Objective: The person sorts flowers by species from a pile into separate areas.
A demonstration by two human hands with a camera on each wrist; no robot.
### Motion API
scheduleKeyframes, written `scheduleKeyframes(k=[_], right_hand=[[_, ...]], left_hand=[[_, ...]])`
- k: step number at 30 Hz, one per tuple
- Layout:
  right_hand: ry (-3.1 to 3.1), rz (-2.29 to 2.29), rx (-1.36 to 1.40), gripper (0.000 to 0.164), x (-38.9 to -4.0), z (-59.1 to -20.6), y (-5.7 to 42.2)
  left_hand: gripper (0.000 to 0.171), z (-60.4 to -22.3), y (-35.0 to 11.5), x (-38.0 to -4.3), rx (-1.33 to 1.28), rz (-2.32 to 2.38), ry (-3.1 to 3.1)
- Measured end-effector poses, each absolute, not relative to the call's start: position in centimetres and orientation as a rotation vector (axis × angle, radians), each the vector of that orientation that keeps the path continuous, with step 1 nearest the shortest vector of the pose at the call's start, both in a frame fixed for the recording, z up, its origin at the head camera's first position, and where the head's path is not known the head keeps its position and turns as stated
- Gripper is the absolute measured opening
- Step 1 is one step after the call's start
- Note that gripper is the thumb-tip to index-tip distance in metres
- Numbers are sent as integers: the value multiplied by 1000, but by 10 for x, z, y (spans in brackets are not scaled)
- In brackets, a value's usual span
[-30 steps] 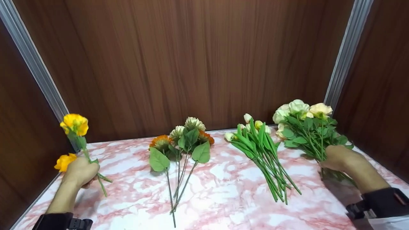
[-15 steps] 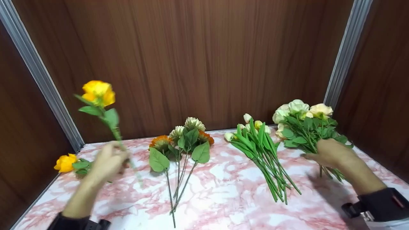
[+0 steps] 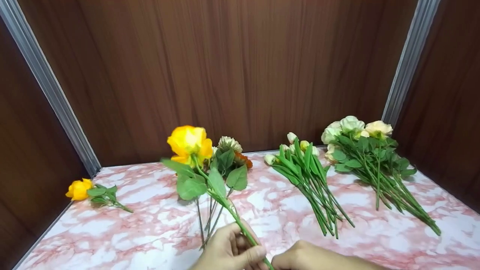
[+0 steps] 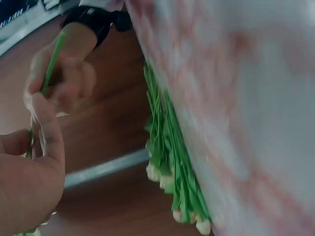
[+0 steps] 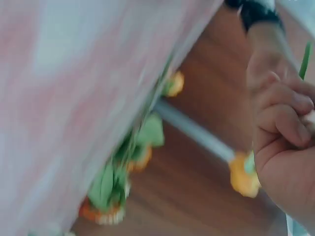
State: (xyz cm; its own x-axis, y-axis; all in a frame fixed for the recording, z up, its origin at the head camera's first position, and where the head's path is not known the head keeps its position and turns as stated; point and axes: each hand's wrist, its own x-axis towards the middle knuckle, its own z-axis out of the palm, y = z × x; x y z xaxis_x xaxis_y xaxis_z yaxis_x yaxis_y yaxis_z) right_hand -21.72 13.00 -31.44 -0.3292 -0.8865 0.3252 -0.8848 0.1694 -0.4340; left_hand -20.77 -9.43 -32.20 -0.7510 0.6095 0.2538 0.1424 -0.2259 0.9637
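A yellow rose (image 3: pixel 190 144) with a long green stem leans up and left at the front middle of the head view. My left hand (image 3: pixel 230 249) pinches its stem between thumb and fingers. Close by on the right, my right hand (image 3: pixel 305 258) is at the lower stem, its fingers curled. From the left wrist, the stem (image 4: pixel 53 64) runs through the curled fingers of the right hand (image 4: pixel 71 81). Beyond the rose lie orange and cream flowers (image 3: pixel 229 144), partly hidden by it.
Another yellow rose (image 3: pixel 79 189) lies at the far left of the marbled table (image 3: pixel 146 232). White and yellow tulips (image 3: pixel 300 168) lie right of centre, and pale roses (image 3: pixel 352 125) with leafy stems at the right. Brown panels (image 3: pixel 240 75) wall the back and sides.
My left hand has lifted the yellow rose from the left and brought it to the front middle. My right hand has left the pale roses and come to the stem.
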Motion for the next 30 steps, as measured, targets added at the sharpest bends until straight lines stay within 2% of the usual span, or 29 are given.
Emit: scheduleKeyframes(k=[4, 15, 19, 21, 24, 27, 30], right_hand=[[2407, -984, -1846, 21, -216, -318, 127], [2523, -941, -1963, 20, -224, -318, 130], [2531, -974, -1909, 18, -229, -312, 136], [2543, -1066, -1790, 15, -235, -306, 144], [2669, -1212, -1457, 14, -253, -293, 164], [2871, -1264, -972, 25, -278, -279, 194], [3070, -1132, -534, 39, -303, -270, 232]], left_hand=[[31, -325, -93, -205, 931, 2031, 1762], [24, -322, -96, -209, 1081, 1927, 1942], [22, -315, -104, -217, 1103, 1852, 2065], [19, -310, -114, -227, 1081, 1798, 2218], [11, -301, -140, -251, 928, 1690, 2543], [9, -297, -178, -280, 662, 1524, 2841], [15, -299, -223, -304, 390, 1226, 3062]])
